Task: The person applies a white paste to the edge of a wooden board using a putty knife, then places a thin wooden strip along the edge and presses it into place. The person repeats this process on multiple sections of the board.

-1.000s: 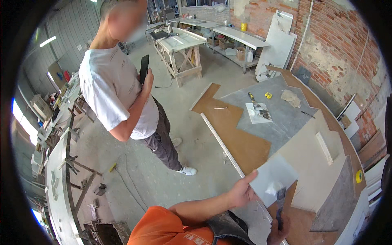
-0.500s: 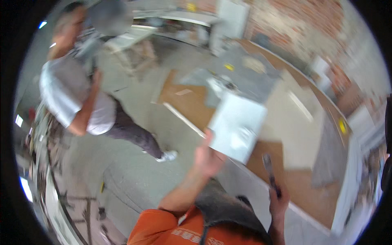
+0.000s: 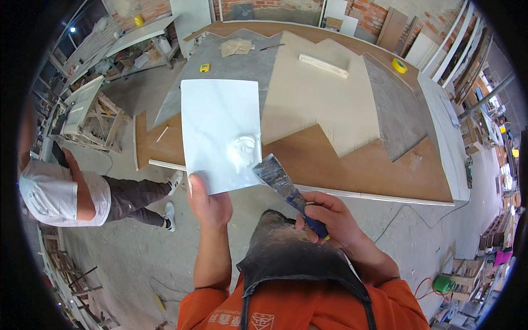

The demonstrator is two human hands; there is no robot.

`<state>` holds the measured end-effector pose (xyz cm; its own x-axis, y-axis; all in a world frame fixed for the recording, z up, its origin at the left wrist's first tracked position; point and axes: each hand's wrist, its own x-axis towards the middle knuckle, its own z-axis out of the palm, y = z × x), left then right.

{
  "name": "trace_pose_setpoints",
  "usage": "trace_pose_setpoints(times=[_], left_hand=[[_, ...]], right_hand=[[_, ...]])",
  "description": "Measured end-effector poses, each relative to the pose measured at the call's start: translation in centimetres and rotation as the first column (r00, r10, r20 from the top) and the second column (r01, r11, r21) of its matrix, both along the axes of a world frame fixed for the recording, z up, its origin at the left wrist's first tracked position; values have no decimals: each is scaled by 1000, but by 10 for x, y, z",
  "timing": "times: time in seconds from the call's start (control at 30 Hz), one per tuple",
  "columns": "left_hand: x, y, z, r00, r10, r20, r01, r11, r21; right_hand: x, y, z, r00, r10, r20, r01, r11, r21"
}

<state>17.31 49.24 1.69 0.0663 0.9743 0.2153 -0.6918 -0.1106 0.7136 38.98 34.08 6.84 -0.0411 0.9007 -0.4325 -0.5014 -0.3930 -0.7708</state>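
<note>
Fingers of the right hand (image 3: pixel 333 221) wrap round a grey metal scraper with a blue handle (image 3: pixel 288 190); left of it, the left hand (image 3: pixel 212 208) pinches the near edge of a flat, shiny white board (image 3: pixel 219 118), likely light, stiff, slippery, best held by edges

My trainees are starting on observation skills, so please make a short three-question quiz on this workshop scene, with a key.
1. What does the right hand hold?
a) a hammer
b) a scraper
c) a phone

2. True or false: the left hand holds a white sheet, with white paste on its lower right part as pictured.

3. Fill in the colour: a pale strip lies on the ______ section of the large patterned panel.

Key: 1. b; 2. true; 3. beige.
</note>
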Motion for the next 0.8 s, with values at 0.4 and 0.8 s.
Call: trace_pose_setpoints(times=[0.4,0.8], left_hand=[[-20,24,-2,901,-403,-163,313,861,-402],[0,5,0,885,-174,433,389,785,-481]], right_hand=[[41,26,16,896,205,395,-203,978,-47],[11,28,-47,346,-428,835,-323,781,534]])
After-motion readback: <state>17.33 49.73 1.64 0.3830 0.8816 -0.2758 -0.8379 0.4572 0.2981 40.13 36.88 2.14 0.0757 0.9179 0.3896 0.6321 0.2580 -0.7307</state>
